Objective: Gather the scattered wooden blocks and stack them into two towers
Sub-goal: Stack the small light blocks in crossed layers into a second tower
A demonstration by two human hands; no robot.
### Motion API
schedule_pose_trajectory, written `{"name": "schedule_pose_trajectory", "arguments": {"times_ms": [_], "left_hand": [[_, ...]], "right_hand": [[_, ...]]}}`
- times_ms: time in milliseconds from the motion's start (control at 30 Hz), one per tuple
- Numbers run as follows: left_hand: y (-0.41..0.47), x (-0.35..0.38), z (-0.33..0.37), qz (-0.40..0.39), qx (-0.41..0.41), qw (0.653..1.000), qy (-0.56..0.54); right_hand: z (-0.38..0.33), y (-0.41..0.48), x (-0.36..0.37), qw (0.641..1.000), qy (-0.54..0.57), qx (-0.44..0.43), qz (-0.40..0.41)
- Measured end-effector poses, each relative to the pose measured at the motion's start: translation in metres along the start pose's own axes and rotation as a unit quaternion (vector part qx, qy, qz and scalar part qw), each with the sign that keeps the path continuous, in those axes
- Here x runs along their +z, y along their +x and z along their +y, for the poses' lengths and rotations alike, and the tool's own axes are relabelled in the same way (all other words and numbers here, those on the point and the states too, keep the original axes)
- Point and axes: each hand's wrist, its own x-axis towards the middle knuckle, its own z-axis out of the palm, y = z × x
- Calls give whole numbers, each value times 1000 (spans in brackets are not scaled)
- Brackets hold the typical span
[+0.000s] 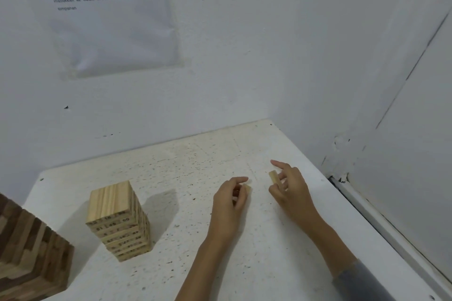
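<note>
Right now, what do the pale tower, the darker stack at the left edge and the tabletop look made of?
Pale tower: light, seemingly unvarnished wood, grain visible, numbers printed on the sides. Darker stack: also wood, mixed brown tones, possibly stained. Tabletop: white painted board, matt, speckled and scuffed; what lies beneath is unclear.

A white speckled table (pixel 220 154) carries a pale numbered block tower (pixel 117 217) and, at left, a darker wooden stack (pixel 29 247).
</note>
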Motion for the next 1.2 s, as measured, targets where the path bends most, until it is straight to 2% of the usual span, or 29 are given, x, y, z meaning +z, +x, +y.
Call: {"name": "schedule_pose_trajectory", "arguments": {"times_ms": [233,500,633,833,1000,1200], "left_hand": [[0,18,13,-9,-18,999,-34],[-5,23,18,-24,-32,998,-45],[-11,17,19,-27,-28,998,-49],[-23,0,22,8,-4,999,-48],[-41,-13,32,30,38,998,-37],[-68,-36,25,27,13,1000,-1]], "right_hand": [[11,1,-20,994,48,73,71],[32,2,-17,982,-127,96,106],[36,1,-11,981,-133,60,128],[11,-17,-11,996,67,51,38],[-11,-47,-1,993,115,1,-37],[-38,-77,21,982,167,15,-90]]}}
